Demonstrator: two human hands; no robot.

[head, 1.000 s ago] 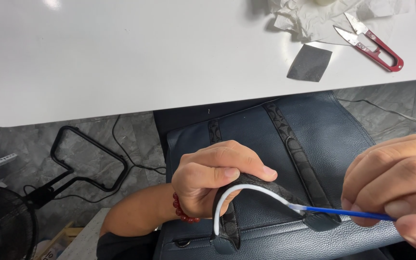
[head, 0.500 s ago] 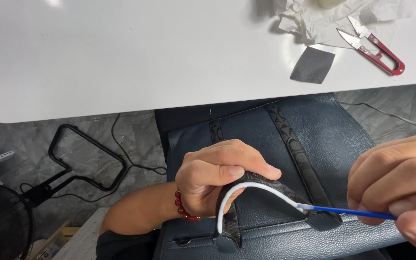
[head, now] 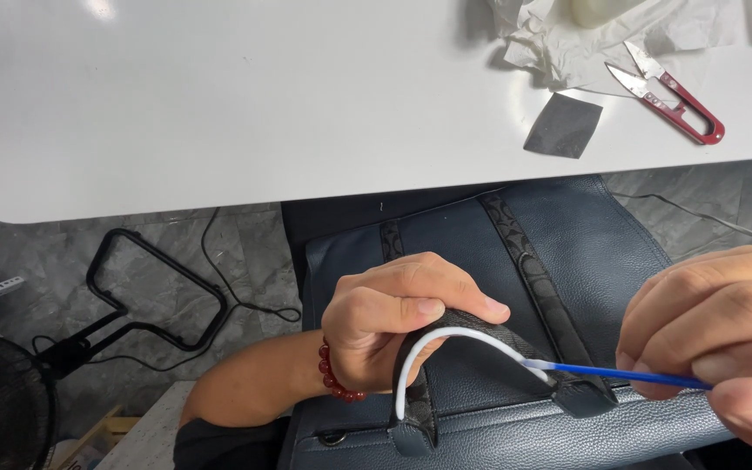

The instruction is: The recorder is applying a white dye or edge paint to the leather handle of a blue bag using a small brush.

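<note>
The bag handle [head: 472, 344], dark with a white-coated edge, arches over the top of the navy leather bag [head: 585, 261] lying on the person's lap below the white table [head: 219, 104]. The left hand [head: 402, 322] is closed around the handle's crown, thumb pressed on top, just as it was a second ago. The right hand [head: 724, 335] pinches a blue-stemmed swab [head: 620, 375], fingers together on the stem, and its white tip now touches the pale edge near the handle's right base; over the last second it has slid only slightly along that edge, so the white band appears to be worked bit by bit. On the table lie red thread snips [head: 681, 96], a grey square patch [head: 563, 126] and crumpled tissue [head: 559, 39].
</note>
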